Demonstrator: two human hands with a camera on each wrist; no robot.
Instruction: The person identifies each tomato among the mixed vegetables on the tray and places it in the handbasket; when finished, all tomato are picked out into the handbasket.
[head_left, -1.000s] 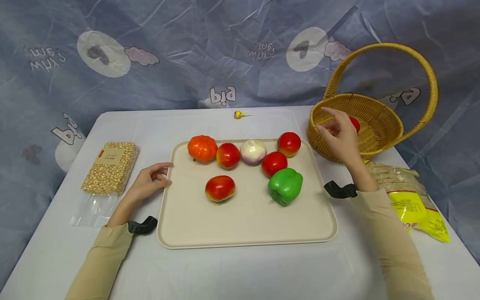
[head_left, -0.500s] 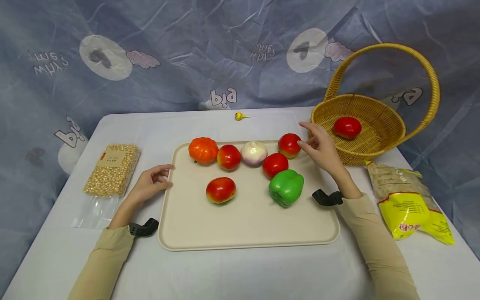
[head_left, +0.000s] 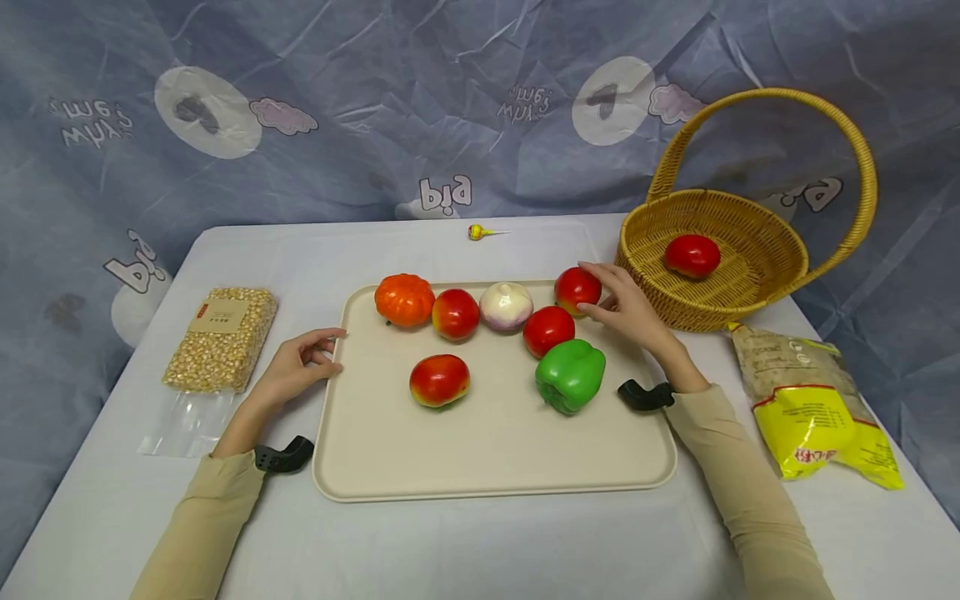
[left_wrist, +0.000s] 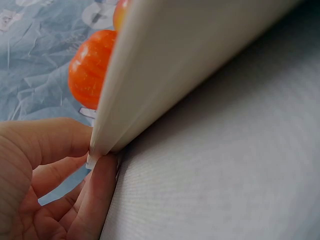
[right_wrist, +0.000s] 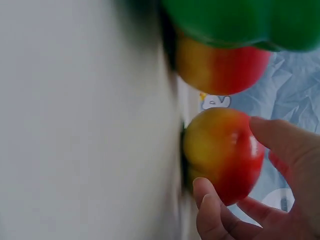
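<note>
At the left edge of the beige tray [head_left: 480, 450], my left hand [head_left: 296, 362] pinches the rim. In the left wrist view the thumb [left_wrist: 60, 137] is on the rim's upper side, with a finger below. At the tray's far right corner, my right hand [head_left: 633, 312] holds a red-and-yellow apple [head_left: 576, 288], which sits on the tray. The right wrist view has the thumb [right_wrist: 272, 134] on one side of this apple [right_wrist: 215, 145] and curled fingers on the other. Next to it lie another red fruit [head_left: 549, 331] and a green bell pepper [head_left: 571, 375].
Also on the tray are an orange pumpkin [head_left: 404, 300], a red fruit [head_left: 455, 314], a whitish onion [head_left: 506, 306] and an oval red fruit [head_left: 439, 381]. A wicker basket [head_left: 675, 312] holds one red fruit [head_left: 692, 256]. Bagged corn kernels [head_left: 221, 339], a yellow package [head_left: 813, 408] and a lollipop [head_left: 477, 232] lie around.
My right hand has moved left from over the basket to the apple at the tray's corner and taken hold of it. The left hand has stayed at the rim.
</note>
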